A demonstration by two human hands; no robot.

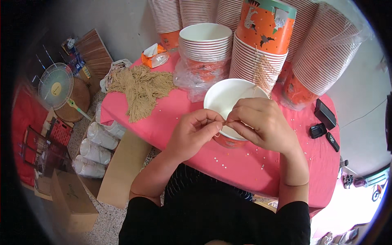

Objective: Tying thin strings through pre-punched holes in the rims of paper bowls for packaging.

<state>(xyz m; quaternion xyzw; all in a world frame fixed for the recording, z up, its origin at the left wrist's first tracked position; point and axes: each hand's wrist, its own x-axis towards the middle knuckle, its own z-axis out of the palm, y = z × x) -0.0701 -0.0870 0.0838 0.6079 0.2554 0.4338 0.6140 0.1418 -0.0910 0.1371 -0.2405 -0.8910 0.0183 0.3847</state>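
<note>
A white paper bucket [216, 93] with an orange printed outside stands upright near the table's front edge. Over its near rim, my left hand [191, 132] and my right hand [263, 122] meet, thumb and forefinger of each pinched together. A thin tan string [217, 135] runs between the fingertips, with a short loop hanging below. Whether it passes through the bucket's wall is hidden by my fingers. More tan strings [263, 73] hang over a tall stack of buckets [243, 61] just behind, topped by an upside-down orange bucket [267, 26].
A heap of tan strings [143, 87] and an orange tissue pack [155, 55] lie at the left of the pink-covered table [192, 157]. Bagged bucket stacks [326, 53] line the back. A black remote [332, 141] is at the right. White bits dot the cloth.
</note>
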